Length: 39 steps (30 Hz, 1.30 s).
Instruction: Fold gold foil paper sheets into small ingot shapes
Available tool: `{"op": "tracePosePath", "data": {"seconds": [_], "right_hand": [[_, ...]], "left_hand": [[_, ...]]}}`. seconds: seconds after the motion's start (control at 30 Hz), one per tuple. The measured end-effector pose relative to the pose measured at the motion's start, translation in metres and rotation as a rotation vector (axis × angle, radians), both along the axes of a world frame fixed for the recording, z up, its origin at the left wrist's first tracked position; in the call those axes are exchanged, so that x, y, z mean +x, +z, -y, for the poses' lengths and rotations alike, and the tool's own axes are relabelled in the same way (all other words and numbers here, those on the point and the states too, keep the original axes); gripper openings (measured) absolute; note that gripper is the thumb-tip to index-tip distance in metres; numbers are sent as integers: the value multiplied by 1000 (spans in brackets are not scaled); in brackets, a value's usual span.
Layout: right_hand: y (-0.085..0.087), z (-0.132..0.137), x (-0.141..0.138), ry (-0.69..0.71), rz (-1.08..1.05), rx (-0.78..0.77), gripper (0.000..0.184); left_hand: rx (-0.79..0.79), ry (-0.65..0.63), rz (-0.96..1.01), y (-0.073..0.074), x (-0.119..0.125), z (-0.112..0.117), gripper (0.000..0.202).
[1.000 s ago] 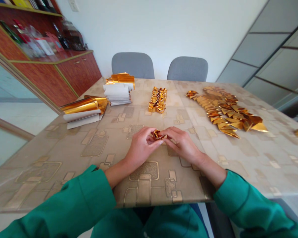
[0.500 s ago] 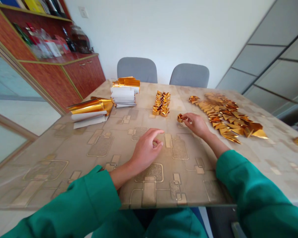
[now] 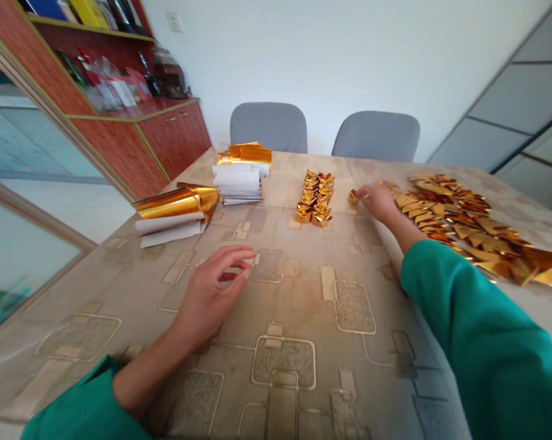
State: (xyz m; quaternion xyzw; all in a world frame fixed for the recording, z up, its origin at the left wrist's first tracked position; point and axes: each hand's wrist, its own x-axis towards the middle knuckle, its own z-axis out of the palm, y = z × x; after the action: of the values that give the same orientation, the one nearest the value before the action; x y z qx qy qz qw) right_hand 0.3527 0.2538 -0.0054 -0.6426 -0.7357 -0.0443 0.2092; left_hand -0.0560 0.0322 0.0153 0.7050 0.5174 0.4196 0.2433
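My right hand [image 3: 379,203] reaches across the table, its fingertips pinching a small folded gold-foil ingot [image 3: 353,197]. Just left of that hand stands a tight cluster of several finished gold-foil ingots [image 3: 315,197]. A large spread of folded gold-foil triangles [image 3: 459,223] lies just right of it. My left hand [image 3: 214,293] rests nearer me on the patterned table cover [image 3: 303,299], fingers loosely curled and holding nothing. Two stacks of white-backed gold foil paper [image 3: 239,183] [image 3: 175,214] lie at the far left of the table.
Two grey chairs [image 3: 269,125] [image 3: 375,134] stand beyond the far table edge. A red-brown wooden cabinet [image 3: 175,143] with bottles and packets on its shelf stands at the left. Grey panelled doors [image 3: 523,98] fill the right side.
My right hand has carried the small ingot farther out toward the far side of the table. My left hand has slid slightly left, and the whole view has shifted with my head.
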Motion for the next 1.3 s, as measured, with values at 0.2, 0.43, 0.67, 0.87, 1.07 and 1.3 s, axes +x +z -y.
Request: {"op": "tracePosePath", "data": {"seconds": [0.2, 0.43, 0.67, 0.87, 1.07, 1.3], "right_hand": [[-3, -52, -7, -43, -33, 16, 29], [-8, -95, -18, -37, -70, 14, 31], [-5, -105, -34, 7, -92, -21, 38], [15, -81, -34, -54, -134, 5, 37], [36, -40, -41, -93, -197, -17, 28], [45, 20, -44, -68, -345, -79, 26]], "left_hand": [[270, 197, -409, 1, -65, -50, 23], [326, 419, -449, 12, -117, -60, 41], [165, 427, -554, -7, -147, -71, 44], [132, 417, -698, -14, -145, -79, 40], [138, 420, -767, -13, -143, -83, 32], [-119, 604, -810, 9, -126, -75, 32]]}}
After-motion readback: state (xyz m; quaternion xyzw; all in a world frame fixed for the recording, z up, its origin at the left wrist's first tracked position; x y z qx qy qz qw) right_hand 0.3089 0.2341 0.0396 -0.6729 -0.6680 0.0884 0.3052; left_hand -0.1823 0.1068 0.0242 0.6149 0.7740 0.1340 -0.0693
